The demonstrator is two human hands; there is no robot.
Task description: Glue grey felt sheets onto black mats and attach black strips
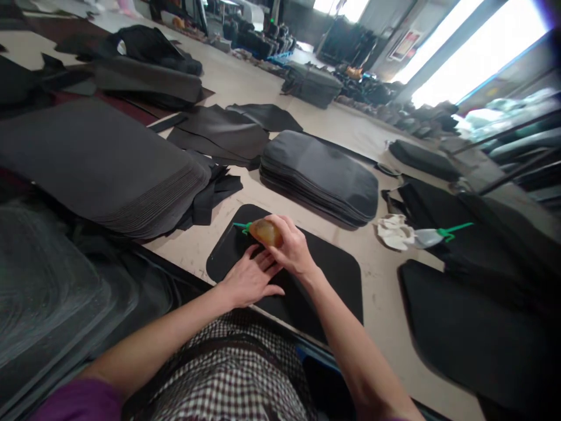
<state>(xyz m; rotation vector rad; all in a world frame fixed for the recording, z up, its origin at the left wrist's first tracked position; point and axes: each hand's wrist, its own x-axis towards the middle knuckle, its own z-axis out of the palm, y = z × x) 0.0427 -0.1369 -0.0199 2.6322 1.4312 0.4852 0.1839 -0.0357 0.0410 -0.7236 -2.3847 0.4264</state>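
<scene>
A flat black panel with rounded corners (333, 275) lies on the table in front of me. My left hand (249, 280) rests open and flat on its near left part, fingers stretched out. My right hand (291, 248) is closed round a small amber squeeze bottle (265, 232) with a green nozzle. The nozzle points left, low over the panel's far left edge, just beyond my left fingertips.
A stack of like black panels (322, 175) sits behind. A larger stack (100, 164) lies at the left, loose black pieces (219, 137) beyond it. To the right are crumpled white paper (394, 231), a second green-nozzled bottle (432, 235) and more black sheets (477, 333).
</scene>
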